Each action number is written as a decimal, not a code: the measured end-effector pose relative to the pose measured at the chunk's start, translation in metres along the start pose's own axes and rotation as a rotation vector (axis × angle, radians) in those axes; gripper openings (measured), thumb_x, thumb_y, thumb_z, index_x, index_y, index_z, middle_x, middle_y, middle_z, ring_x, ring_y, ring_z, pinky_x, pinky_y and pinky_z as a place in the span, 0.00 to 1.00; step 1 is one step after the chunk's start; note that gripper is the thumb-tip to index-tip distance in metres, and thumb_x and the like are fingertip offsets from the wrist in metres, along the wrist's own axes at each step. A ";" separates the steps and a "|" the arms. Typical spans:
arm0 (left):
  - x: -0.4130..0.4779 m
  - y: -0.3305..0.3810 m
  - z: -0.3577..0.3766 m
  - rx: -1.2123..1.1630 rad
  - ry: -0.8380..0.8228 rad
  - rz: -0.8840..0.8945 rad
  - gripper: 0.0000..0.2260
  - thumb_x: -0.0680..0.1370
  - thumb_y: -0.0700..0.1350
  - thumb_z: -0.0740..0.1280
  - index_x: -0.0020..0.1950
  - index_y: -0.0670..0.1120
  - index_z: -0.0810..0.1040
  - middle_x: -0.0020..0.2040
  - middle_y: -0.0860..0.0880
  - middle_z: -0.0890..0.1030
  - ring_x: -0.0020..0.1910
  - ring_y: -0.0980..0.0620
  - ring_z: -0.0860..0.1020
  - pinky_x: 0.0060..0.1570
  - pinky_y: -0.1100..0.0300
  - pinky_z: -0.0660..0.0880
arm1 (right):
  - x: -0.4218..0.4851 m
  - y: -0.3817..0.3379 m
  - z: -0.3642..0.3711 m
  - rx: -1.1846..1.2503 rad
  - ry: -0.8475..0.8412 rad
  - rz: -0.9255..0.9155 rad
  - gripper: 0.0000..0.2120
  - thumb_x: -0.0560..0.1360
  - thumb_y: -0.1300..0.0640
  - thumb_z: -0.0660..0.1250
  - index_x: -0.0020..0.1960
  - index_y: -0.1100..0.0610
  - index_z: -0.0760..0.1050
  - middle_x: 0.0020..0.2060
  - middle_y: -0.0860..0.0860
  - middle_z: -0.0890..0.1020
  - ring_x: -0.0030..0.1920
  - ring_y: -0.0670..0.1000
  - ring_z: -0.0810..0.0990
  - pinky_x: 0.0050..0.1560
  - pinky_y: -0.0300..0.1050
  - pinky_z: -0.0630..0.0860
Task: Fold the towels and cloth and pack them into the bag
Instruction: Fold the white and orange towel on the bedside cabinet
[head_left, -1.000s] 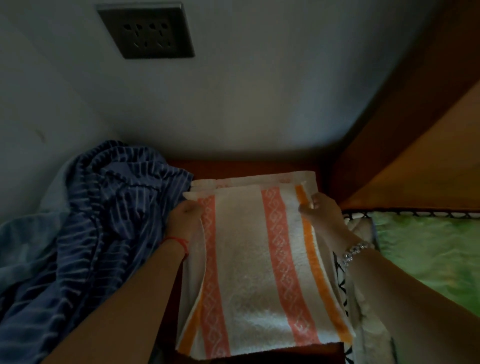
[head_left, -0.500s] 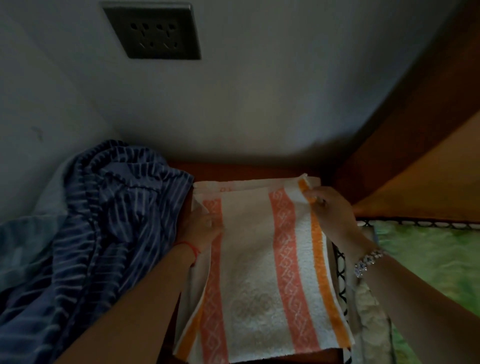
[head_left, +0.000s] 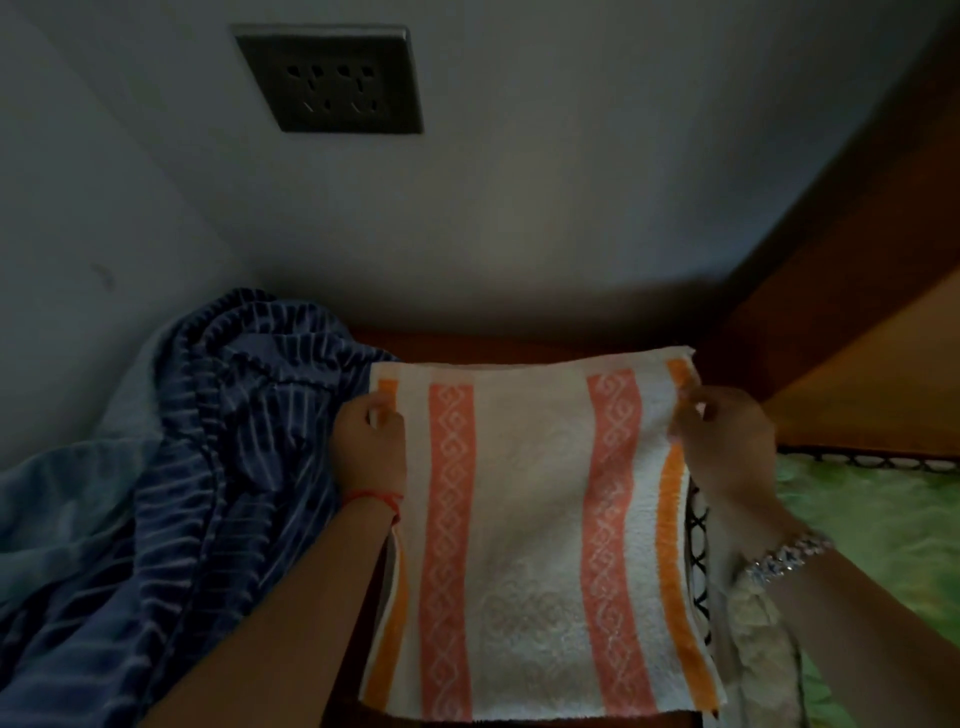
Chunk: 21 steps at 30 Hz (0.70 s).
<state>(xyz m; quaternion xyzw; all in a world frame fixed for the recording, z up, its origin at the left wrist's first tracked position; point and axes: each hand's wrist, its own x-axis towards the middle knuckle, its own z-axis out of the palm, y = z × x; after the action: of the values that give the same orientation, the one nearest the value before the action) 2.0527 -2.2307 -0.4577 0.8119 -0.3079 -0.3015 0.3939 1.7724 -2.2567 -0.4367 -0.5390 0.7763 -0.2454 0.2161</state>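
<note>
The left hand (head_left: 370, 447) pinches the left edge of the towel (head_left: 530, 519) near its far corner, fingers curled on the fabric. The right hand (head_left: 724, 441) pinches the right edge the same way. The towel, white with orange stripes, lies spread between them on a wooden table (head_left: 493, 344). A blue striped cloth (head_left: 171, 467) is heaped just left of it, beside the left hand. Green bedding (head_left: 878, 514) lies to the right, and a socket (head_left: 332, 78) sits on the wall above.
</note>
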 end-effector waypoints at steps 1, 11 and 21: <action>0.004 0.001 0.001 0.002 -0.023 0.010 0.10 0.79 0.37 0.60 0.57 0.42 0.77 0.58 0.37 0.77 0.56 0.36 0.75 0.59 0.44 0.74 | 0.002 -0.001 0.002 0.016 -0.014 -0.001 0.08 0.74 0.66 0.60 0.45 0.67 0.77 0.39 0.60 0.81 0.27 0.59 0.74 0.24 0.42 0.68; 0.032 -0.001 0.028 0.254 -0.401 0.179 0.28 0.77 0.29 0.57 0.75 0.45 0.58 0.70 0.45 0.66 0.67 0.46 0.68 0.62 0.57 0.68 | 0.028 -0.008 0.044 -0.032 -0.199 0.019 0.29 0.75 0.65 0.60 0.74 0.51 0.60 0.69 0.57 0.65 0.59 0.56 0.73 0.55 0.47 0.73; 0.049 -0.021 0.039 0.483 -0.445 0.242 0.33 0.76 0.39 0.66 0.77 0.48 0.52 0.78 0.47 0.45 0.77 0.48 0.48 0.73 0.57 0.53 | 0.032 0.019 0.055 -0.092 -0.390 0.045 0.27 0.76 0.59 0.65 0.72 0.56 0.62 0.77 0.49 0.43 0.72 0.53 0.64 0.54 0.43 0.73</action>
<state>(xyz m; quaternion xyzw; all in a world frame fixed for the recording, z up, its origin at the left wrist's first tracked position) 2.0602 -2.2743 -0.5070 0.7536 -0.5428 -0.3407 0.1465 1.7815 -2.2891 -0.4940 -0.5679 0.7420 -0.0958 0.3431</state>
